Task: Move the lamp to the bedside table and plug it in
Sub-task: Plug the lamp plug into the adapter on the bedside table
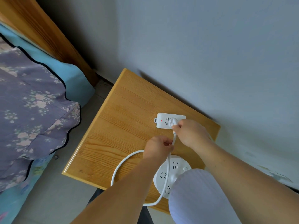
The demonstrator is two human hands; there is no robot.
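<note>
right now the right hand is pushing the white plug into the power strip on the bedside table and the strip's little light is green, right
Not quite: the light on the power strip is red, not green, as the head view shows. The rest holds: the right hand is at the white plug in the strip on the bedside table.

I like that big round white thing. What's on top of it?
A white cord lies across the round base, which has sockets and a button. The lampshade covers its right part, so the rest is hidden.
</note>
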